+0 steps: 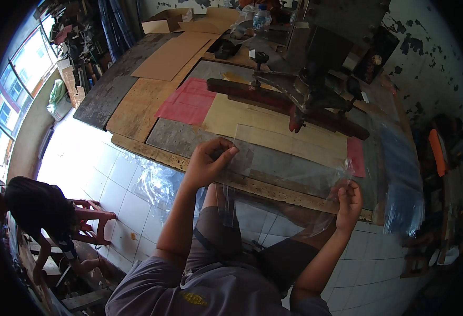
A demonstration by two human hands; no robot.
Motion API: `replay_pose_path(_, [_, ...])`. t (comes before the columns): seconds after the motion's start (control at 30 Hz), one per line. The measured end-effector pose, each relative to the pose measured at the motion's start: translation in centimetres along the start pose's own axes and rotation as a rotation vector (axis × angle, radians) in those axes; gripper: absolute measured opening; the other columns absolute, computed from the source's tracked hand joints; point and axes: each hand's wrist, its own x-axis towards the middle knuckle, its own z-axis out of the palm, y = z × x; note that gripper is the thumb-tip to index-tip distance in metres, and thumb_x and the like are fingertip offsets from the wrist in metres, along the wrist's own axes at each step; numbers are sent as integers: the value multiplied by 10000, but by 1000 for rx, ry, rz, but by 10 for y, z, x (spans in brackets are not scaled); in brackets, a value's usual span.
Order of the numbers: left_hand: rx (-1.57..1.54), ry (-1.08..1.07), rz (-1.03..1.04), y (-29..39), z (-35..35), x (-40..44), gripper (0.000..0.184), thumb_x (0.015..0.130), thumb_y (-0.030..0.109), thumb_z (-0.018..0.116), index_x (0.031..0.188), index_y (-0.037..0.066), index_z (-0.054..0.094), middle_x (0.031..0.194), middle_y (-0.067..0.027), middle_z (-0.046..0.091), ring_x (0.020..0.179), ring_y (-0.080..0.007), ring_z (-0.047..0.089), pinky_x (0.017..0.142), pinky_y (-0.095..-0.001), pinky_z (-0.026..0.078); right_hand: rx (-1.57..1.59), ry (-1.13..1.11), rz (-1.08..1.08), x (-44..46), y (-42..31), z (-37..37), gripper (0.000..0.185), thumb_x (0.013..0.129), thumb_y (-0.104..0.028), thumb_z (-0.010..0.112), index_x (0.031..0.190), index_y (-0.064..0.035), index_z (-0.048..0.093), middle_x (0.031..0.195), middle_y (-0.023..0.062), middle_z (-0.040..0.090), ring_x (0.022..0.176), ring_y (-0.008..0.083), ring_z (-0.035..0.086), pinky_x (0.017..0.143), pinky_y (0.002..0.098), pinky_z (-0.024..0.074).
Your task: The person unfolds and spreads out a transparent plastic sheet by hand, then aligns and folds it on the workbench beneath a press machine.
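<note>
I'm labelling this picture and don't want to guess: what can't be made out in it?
All in the head view:
Clear plastic between the left hand and right hand: see-through, so its layers cannot be counted.
Yellow strip: partly hidden by the dark bar over it.
Bottle: too small to read any print.
Shirt emblem: too small to read.
Co-worker: what they handle is lost in shadow near the lens's dark edge.
</note>
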Motion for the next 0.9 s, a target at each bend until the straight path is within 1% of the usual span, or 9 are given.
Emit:
replay_pose_path(0.1, [-22,2,5,1,1,0,191,976,169,729,1007,-18,707,834,-35,714,758,-85,632,709,-263,501,-21,-2,10,-1,-3,1,342,996,-290,739,1177,-33,605,951,40,715,826,91,635,741,238,461])
replay_pose_path(0.2, [-29,6,53,3,2,0,192,1001,179,699,1019,-13,699,871,0,697,800,-45,586,729,-235,470,-12,7,0,0,-3,2,327,997,-281,735,1169,-31,610,952,44,718,823,99,641,745,241,465])
replay_pose_path(0.3, [-54,-26,5,1,2,0,174,1004,154,692,1057,-11,704,881,3,693,803,-46,585,732,-232,466,-3,-23,22,0,0,-4,248,1005,-152,712,1169,-15,587,970,85,708,869,150,686,765,288,552])
replay_pose_path(0.43, [-64,-28,28,-3,2,0,214,996,133,691,1156,-10,696,856,-1,684,775,-53,591,722,-240,474,3,-36,33,0,2,-7,243,1001,-153,715,1160,-16,593,977,80,703,880,149,689,775,291,557])
replay_pose_path(0.5, [-65,-15,17,-2,2,1,264,977,122,702,1209,-5,692,810,-17,681,738,-73,608,710,-248,487,-1,-29,27,0,2,-6,240,999,-155,718,1153,-17,596,975,77,703,878,144,687,777,291,556])
replay_pose_path(0.6, [-14,-14,-9,9,1,1,428,963,102,708,1377,28,629,794,-6,676,709,-60,591,707,-240,480,-11,-54,39,0,3,-9,229,999,-154,721,1138,-18,601,973,72,701,890,143,689,781,291,557])
replay_pose_path(0.7, [10,-2,23,19,3,0,630,972,94,701,1558,57,473,799,24,641,749,-34,550,743,-198,438,-4,-50,27,0,2,-7,221,1000,-154,721,1127,-17,604,973,70,699,898,146,690,788,293,562])
replay_pose_path(0.8, [-22,26,-4,19,4,0,755,958,84,704,1629,75,358,776,29,639,746,-32,547,760,-209,447,17,-55,23,1,4,-7,215,1002,-154,718,1121,-15,605,973,69,699,897,144,691,792,293,567])
replay_pose_path(0.9, [103,-28,95,9,0,4,777,949,81,708,1636,83,345,777,30,642,757,-27,548,780,-213,454,-3,-50,27,1,2,-7,213,1004,-158,717,1116,-14,608,972,70,700,893,141,690,791,291,569])
